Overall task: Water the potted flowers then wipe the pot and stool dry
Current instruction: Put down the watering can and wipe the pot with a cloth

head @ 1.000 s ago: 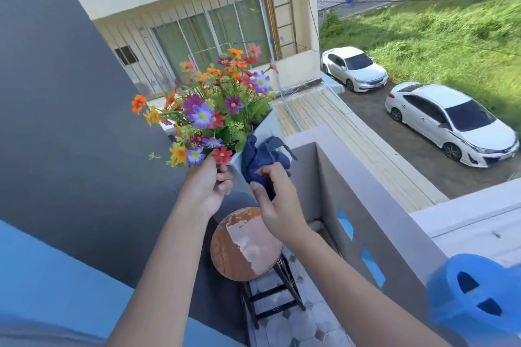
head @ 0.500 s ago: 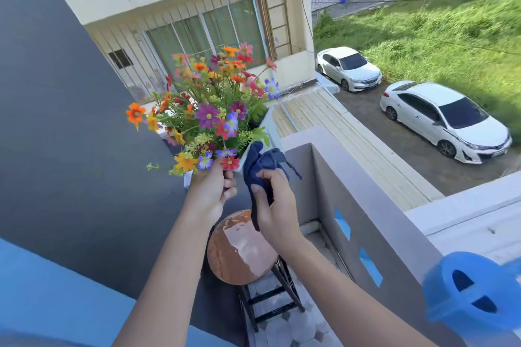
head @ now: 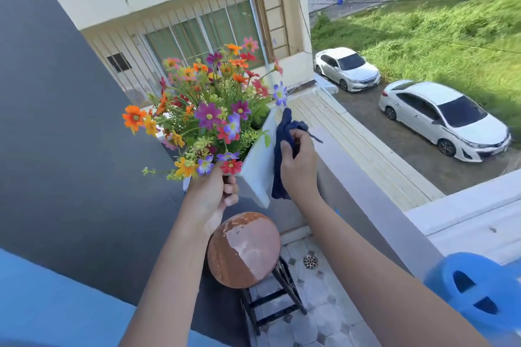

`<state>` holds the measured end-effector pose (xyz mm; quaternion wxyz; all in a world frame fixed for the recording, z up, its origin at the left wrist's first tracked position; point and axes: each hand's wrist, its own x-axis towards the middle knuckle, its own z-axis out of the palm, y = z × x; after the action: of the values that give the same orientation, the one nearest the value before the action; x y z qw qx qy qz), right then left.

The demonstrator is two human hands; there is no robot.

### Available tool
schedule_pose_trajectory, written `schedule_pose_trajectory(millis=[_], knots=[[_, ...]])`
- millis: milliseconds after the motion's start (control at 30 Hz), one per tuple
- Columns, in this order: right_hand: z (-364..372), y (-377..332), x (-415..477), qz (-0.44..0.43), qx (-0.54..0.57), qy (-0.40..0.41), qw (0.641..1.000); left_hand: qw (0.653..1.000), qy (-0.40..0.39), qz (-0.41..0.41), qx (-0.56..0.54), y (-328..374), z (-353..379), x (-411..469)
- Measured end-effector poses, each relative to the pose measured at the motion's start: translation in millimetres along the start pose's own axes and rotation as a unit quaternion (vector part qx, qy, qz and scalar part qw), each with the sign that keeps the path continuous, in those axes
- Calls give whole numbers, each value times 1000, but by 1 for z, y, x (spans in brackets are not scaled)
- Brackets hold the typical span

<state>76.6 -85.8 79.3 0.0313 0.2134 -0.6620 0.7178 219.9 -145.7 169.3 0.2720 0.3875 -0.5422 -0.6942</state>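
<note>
A white square pot (head: 258,162) full of many-coloured flowers (head: 214,113) is held in the air, tilted, above the stool. My left hand (head: 212,194) grips the pot from below at its near corner. My right hand (head: 300,166) holds a dark blue cloth (head: 284,135) pressed flat against the pot's right side. Below them stands the round brown stool (head: 244,251) on a dark frame; the right part of its seat shines wet.
A blue watering can (head: 476,296) sits at the lower right, on the grey balcony wall (head: 366,191). A dark grey wall (head: 56,121) closes the left side. The tiled floor (head: 318,290) with a drain lies beside the stool. Two parked cars stand far below.
Both hands have lifted the pot higher above the stool. The cloth has slid along the pot's right side, and more of that white side shows.
</note>
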Motion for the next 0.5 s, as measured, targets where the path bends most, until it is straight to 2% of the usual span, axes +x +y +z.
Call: schedule_pose_trajectory(millis=[167,500], knots=[[0,10,-22,56,7,-40,998,1000,2,-17,-11,-5,-3,3],[-5,-19,-65,15,11,-176,984,997,34,-8,-65,-3,-10,7]])
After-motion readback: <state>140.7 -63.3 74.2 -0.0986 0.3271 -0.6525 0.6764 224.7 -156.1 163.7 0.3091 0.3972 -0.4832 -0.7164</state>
